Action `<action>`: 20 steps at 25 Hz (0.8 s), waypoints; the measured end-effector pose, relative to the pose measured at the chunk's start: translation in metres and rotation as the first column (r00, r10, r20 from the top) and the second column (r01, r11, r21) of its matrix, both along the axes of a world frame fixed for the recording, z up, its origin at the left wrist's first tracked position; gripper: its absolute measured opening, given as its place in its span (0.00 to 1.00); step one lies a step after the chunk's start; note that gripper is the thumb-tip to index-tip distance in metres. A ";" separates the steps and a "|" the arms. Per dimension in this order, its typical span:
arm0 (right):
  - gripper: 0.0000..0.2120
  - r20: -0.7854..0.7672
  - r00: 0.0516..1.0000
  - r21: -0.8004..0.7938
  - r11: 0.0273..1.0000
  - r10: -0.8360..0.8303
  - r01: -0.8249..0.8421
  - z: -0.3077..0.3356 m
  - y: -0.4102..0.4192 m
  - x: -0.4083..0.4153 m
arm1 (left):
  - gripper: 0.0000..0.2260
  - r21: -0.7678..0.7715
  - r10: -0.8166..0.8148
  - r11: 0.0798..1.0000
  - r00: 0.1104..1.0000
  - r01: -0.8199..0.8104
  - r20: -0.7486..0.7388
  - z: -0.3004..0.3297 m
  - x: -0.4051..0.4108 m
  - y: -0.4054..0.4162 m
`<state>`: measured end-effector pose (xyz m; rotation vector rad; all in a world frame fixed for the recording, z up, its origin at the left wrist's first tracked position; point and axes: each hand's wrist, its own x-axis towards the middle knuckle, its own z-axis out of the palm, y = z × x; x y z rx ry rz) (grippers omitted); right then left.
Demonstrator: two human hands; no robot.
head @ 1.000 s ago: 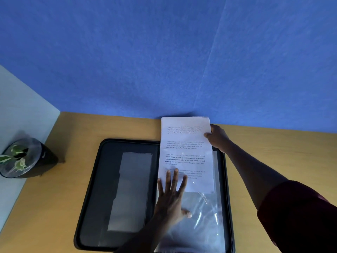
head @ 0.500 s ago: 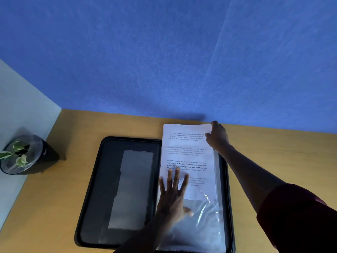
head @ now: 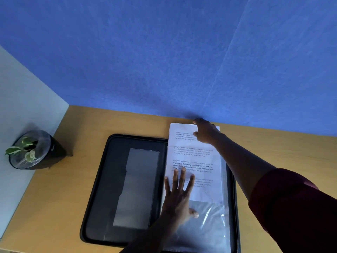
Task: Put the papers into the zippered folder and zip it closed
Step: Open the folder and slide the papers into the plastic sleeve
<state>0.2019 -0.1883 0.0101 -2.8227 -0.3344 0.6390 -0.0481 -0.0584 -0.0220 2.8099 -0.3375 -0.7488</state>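
Head view: mid-insertion, papers [head: 196,157] half into zippered folder [head: 102,189] sleeve near tabletop [head: 73,179] far edge. Left hand [head: 177,196] flat, spread; right hand [head: 206,131] pinching top edge. Next: push down fully.

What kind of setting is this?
Likely an office desk cubicle: a wooden desk set against a blue felt partition, a small potted plant, and an open zippered folder holding printed papers.
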 end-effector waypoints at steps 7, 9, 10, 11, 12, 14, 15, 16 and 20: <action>0.27 -0.036 0.999 -0.055 0.998 0.035 -0.037 -0.004 0.005 0.005 | 0.62 -0.014 0.004 1.000 1.000 -0.004 0.000 0.000 0.000 0.000; 0.26 -0.047 0.998 -0.081 0.996 0.044 -0.047 -0.004 0.003 0.004 | 0.62 -0.015 0.003 1.000 1.000 -0.003 -0.004 0.000 0.000 0.000; 0.25 -0.058 0.997 -0.086 0.995 0.046 -0.051 -0.004 0.002 0.004 | 0.62 -0.016 0.004 1.000 1.000 -0.004 -0.006 0.000 0.000 0.000; 0.25 -0.067 0.997 -0.086 0.995 0.050 -0.055 -0.004 0.001 0.003 | 0.62 -0.017 0.005 1.000 1.000 -0.006 -0.009 0.000 0.000 0.000; 0.25 -0.073 0.996 -0.082 0.995 0.054 -0.060 -0.004 -0.001 0.001 | 0.62 -0.018 0.007 1.000 1.000 -0.007 -0.014 0.001 0.000 -0.001; 0.25 -0.075 0.995 -0.072 0.995 0.063 -0.068 -0.003 -0.002 -0.004 | 0.61 -0.015 0.009 1.000 1.000 -0.009 -0.022 0.002 0.000 -0.002; 0.25 -0.075 0.995 -0.065 0.995 0.066 -0.071 -0.003 -0.002 -0.006 | 0.61 -0.011 0.007 1.000 1.000 -0.008 -0.026 0.002 0.001 -0.002; 0.24 -0.074 0.995 -0.060 0.995 0.070 -0.074 -0.002 -0.002 -0.009 | 0.61 -0.007 0.006 1.000 1.000 -0.006 -0.031 0.003 0.001 -0.003; 0.24 -0.068 0.995 -0.049 0.996 0.071 -0.074 0.001 -0.001 -0.017 | 0.61 0.011 0.002 1.000 0.999 -0.002 -0.038 0.006 0.001 -0.004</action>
